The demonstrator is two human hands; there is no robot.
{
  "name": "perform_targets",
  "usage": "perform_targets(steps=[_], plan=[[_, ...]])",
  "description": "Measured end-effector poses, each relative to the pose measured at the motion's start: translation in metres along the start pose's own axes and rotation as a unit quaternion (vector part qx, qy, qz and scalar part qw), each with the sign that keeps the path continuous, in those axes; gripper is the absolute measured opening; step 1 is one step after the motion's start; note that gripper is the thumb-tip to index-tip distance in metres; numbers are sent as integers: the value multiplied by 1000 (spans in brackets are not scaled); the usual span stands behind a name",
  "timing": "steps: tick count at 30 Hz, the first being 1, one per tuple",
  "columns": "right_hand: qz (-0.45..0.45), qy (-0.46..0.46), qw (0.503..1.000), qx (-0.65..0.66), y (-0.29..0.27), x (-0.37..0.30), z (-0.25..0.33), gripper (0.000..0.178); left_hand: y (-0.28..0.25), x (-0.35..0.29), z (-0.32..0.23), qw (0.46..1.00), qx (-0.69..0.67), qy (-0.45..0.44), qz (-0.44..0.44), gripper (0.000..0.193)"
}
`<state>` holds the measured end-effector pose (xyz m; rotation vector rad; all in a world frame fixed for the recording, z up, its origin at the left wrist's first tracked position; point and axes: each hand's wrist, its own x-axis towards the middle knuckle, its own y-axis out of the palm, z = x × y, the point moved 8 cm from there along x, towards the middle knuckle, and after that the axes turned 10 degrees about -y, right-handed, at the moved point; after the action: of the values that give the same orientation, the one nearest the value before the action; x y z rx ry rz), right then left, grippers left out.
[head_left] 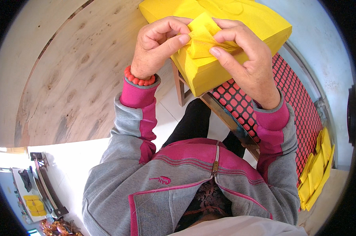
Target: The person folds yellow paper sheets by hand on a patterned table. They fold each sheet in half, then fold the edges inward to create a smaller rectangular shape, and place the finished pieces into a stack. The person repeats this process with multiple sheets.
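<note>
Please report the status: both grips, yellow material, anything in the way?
Left grip, right grip: both pinching yellow material. Material bunched, creased. Large boxy yellow piece beneath; joined or separate, unclear. Nothing visible blocking grips.

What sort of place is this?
Probably a small workshop or craft room: the left hand and right hand hold soft yellow material, folded yellow pieces lie at the right, and a yellow bundle sits at the lower left.

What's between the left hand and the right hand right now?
Folded yellow material, with fingers of both the left hand and the right hand on it. Head view shows it, over a larger yellow piece.
</note>
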<state>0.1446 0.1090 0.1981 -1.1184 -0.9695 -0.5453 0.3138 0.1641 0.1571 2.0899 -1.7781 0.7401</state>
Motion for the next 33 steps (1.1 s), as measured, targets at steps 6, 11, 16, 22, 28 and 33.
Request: perform_targets(steps=[6, 11, 16, 22, 28, 33], plan=[[2, 14, 1000, 1, 0, -1, -1, 17, 1, 0, 0, 1000, 1, 2, 5, 7], [-2, 4, 1000, -9, 0, 0, 0, 17, 1, -1, -1, 999, -14, 20, 26, 11], [0, 13, 1000, -5, 0, -1, -2, 17, 0, -1, -1, 999, 5, 31, 33, 15], [-25, 20, 999, 6, -1, 0, -1, 18, 1, -1, 0, 1000, 6, 11, -6, 8], [-32, -68, 995, -71, -14, 8, 14, 26, 3, -2, -1, 998, -2, 7, -56, 7], [68, -61, 992, -82, -2, 5, 8, 13, 6, -2, -4, 998, -13, 36, -57, 6]])
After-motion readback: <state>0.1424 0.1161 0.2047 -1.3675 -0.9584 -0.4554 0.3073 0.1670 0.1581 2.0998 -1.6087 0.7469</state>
